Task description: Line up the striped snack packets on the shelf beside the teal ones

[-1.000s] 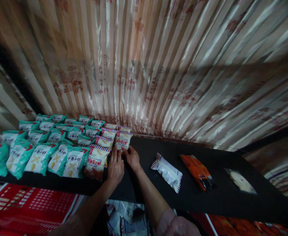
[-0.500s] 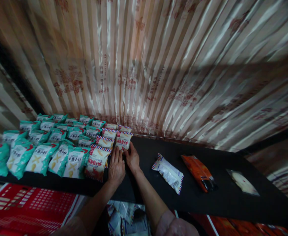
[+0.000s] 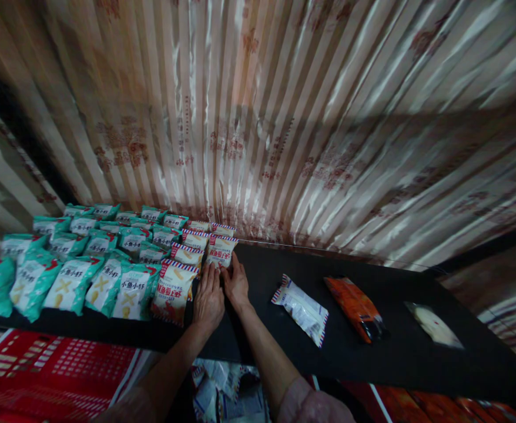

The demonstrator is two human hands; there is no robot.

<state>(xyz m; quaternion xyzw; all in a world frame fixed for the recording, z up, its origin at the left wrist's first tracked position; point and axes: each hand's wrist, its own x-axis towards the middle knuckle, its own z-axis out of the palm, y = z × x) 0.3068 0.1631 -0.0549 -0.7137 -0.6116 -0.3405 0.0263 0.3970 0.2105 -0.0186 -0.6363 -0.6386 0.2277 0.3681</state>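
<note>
As both hands (image 3: 209,301) (image 3: 237,283) hold the bag (image 3: 221,249) (front facing us), its length rises steeply.

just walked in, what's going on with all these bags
The person's left hand and right hand are at the lower part of a white bag with red lettering, beside similar bags. Rows of teal bags stand to the left. To the right, a silvery bag and an orange bag lie apart on the black surface.
</note>
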